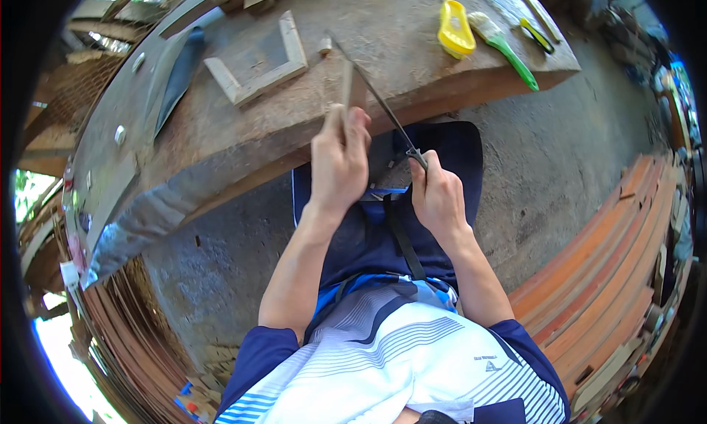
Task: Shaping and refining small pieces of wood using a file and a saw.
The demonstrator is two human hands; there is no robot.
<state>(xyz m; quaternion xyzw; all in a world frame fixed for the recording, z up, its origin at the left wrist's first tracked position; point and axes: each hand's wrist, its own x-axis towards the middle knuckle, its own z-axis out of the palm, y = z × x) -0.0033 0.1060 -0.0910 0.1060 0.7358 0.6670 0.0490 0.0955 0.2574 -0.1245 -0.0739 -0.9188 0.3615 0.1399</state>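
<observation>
My left hand (pixel 340 163) is closed around a short flat strip of wood (pixel 355 89), its upper end leaning over the workbench edge. In my right hand (pixel 440 197) is the handle of a long, thin, dark metal tool (pixel 383 104), perhaps a file; motion blur hides its exact kind. The tool slants up and left, its shaft close beside the wood strip. Whether the two touch, I cannot tell. Past the tool's far end lies a small wood block (pixel 325 46). Left of that, a three-sided wooden frame (pixel 266 76) rests flat on the bench.
The thick wooden workbench (pixel 390 26) spans the far side. On its right are a yellow plastic holder (pixel 456 32), a green-handled brush (pixel 512 56) and a yellow-black utility knife (pixel 536 35). A dark curved sheet (pixel 180 74) lies left. Reddish planks (pixel 604 247) are stacked at right.
</observation>
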